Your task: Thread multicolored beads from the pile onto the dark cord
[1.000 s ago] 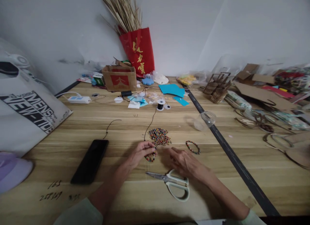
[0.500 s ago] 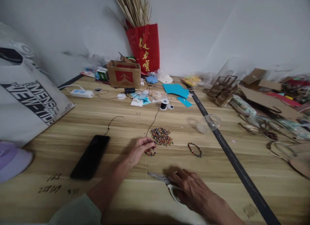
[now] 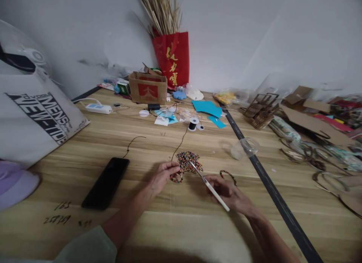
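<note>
My left hand [image 3: 162, 176] pinches a short string of coloured beads [image 3: 175, 178] against the wooden table [image 3: 198, 225], beside a heap of loose coloured beads [image 3: 189, 160]. A thin black cord [image 3: 178, 145] runs from my left fingers up to a small black spool [image 3: 192, 124]. My right hand [image 3: 229, 193] grips white-handled scissors [image 3: 208, 185], lifted off the table, with the blade tips pointing up-left at the bead heap. A finished bead bracelet [image 3: 227, 174] lies just behind my right hand.
A black phone [image 3: 106, 182] lies to the left, near a second loose cord [image 3: 132, 143]. A clear plastic cup [image 3: 245, 146] lies on its side at right. A cardboard box [image 3: 148, 88], a red bag with dried stalks [image 3: 172, 59], blue paper scraps [image 3: 207, 107] and wooden craft pieces [image 3: 260, 109] crowd the back.
My right hand dropped from beside the beads to the scissors, picked them up and brought them toward the bead heap. My left hand kept its pinch on the bead string.
</note>
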`<state>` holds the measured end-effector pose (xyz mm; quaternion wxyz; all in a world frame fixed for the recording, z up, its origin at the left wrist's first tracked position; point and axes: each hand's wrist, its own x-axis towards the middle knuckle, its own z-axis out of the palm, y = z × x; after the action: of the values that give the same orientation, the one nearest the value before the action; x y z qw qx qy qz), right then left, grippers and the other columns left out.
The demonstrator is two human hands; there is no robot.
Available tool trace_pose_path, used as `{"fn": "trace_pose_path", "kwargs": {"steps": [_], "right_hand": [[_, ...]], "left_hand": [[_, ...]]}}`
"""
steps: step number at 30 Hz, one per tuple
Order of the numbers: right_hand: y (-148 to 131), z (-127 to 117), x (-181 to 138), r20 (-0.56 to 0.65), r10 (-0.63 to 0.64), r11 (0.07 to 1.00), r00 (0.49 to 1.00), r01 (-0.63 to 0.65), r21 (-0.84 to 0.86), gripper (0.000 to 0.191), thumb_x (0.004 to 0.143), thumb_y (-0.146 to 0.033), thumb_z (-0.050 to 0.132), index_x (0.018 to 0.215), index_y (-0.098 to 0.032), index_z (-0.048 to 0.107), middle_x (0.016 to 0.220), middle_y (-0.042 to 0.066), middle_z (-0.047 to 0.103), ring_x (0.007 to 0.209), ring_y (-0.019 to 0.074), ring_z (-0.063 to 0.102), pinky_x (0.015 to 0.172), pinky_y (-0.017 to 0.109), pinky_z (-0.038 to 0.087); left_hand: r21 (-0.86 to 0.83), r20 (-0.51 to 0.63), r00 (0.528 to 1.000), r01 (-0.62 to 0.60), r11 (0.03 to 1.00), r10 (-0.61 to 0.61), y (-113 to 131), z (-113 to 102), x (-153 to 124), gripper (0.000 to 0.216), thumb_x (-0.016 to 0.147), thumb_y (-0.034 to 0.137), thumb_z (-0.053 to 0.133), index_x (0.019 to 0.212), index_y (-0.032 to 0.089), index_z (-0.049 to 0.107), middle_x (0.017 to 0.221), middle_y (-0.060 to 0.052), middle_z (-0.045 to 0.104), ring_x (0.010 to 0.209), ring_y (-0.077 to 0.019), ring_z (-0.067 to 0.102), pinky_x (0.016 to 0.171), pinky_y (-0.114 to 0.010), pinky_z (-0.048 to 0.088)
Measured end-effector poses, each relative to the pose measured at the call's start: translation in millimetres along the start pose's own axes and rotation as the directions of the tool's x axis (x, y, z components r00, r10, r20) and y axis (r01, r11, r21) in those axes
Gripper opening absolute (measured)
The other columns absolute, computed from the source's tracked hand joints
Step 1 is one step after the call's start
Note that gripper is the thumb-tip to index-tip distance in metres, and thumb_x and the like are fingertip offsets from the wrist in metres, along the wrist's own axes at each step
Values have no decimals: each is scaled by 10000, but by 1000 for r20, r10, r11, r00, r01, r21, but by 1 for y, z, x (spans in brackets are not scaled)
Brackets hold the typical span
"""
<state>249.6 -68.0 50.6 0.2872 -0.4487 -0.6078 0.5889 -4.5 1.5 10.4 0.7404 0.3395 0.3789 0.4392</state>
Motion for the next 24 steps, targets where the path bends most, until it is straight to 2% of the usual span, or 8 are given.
{"fn": "trace_pose_path", "kwargs": {"steps": [7, 13, 18, 24], "right_hand": [[4, 8, 21, 71, -15, 998, 997, 20, -63, 521, 725, -385, 747, 1175, -212, 549, 875, 11, 553, 758, 148, 506, 621, 242, 418], [10, 6, 23, 72, -10, 995, 997, 17, -96, 572, 703, -479, 737, 1171, -221, 534, 819, 0, 505, 711, 146, 454, 585, 238, 363], [15, 8, 25, 56, -32, 997, 998, 36, -61, 628, 613, -544, 782, 1092, -212, 549, 774, -20, 467, 665, 134, 407, 553, 232, 314], [14, 11, 23, 62, -15, 997, 998, 19, -69, 607, 632, -547, 772, 1079, -213, 531, 751, -34, 448, 635, 124, 384, 558, 234, 289]], "left_hand": [[-70, -15, 1000, 17, 997, -18, 1, 0, 0, 305, 545, 215, 852, 774, 100, 687, 671, -32, 693, 567, -111, 608, 549, -228, 457], [-86, -19, 1000, 0, 996, -2, 0, -2, 2, 286, 562, 205, 838, 794, 104, 705, 695, -31, 689, 582, -107, 600, 563, -236, 466], [-87, -28, 1000, 3, 996, -5, 0, -2, 2, 276, 562, 197, 839, 790, 107, 712, 687, -28, 687, 587, -107, 595, 559, -231, 458], [-88, 9, 1000, -5, 996, 6, 0, -1, 1, 307, 555, 224, 851, 789, 115, 684, 708, -25, 682, 620, -126, 614, 578, -251, 490]]}}
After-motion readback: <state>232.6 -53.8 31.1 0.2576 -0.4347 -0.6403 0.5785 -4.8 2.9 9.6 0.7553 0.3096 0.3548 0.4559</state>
